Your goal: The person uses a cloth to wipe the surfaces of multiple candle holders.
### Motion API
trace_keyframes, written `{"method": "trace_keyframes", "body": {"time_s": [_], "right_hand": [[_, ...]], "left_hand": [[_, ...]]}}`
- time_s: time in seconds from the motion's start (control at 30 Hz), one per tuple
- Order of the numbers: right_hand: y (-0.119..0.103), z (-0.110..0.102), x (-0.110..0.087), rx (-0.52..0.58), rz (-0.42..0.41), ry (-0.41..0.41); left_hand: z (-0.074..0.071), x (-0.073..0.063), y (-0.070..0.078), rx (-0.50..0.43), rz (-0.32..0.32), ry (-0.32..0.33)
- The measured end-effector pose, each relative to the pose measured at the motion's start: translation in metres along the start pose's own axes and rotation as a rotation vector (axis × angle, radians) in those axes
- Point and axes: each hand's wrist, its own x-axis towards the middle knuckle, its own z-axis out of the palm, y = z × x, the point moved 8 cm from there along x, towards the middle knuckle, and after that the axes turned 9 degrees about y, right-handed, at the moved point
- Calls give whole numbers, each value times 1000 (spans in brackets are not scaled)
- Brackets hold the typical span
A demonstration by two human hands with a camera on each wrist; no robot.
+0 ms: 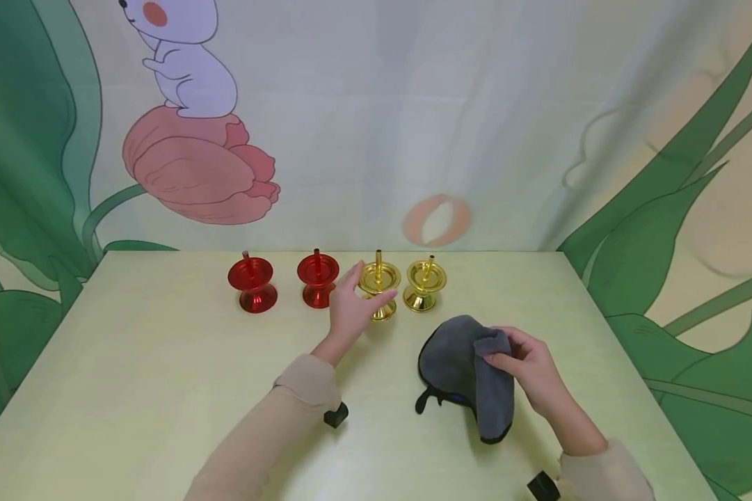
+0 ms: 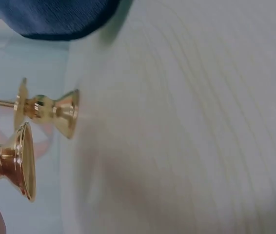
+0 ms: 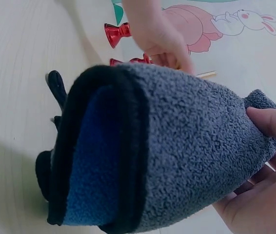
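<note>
My left hand (image 1: 348, 306) grips a gold candle holder (image 1: 378, 278) around its stem, thumb in front and fingers behind the dish. In the left wrist view the foot of this candle holder (image 2: 23, 161) appears raised off the table. A second gold candle holder (image 1: 424, 278) stands just to its right. Bunched between thumb and fingers of my right hand (image 1: 532, 369) is a grey cloth (image 1: 457, 355) with black edging. The right wrist view shows the blue inner side (image 3: 96, 156) of the cloth and a dark loop (image 3: 56, 87) at its edge.
Two red candle holders, one further left (image 1: 252, 278) and one beside my left hand (image 1: 317, 275), stand near the far edge of the pale table (image 1: 131, 390). Behind the table hangs a printed curtain (image 1: 350, 139) with a rabbit, flowers and leaves.
</note>
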Motion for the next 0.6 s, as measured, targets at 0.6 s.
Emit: {"method": "trace_keyframes", "body": {"time_s": [0.6], "right_hand": [[4, -9, -3, 23, 7, 31]], "left_hand": [[24, 13, -28, 137, -17, 106]]}}
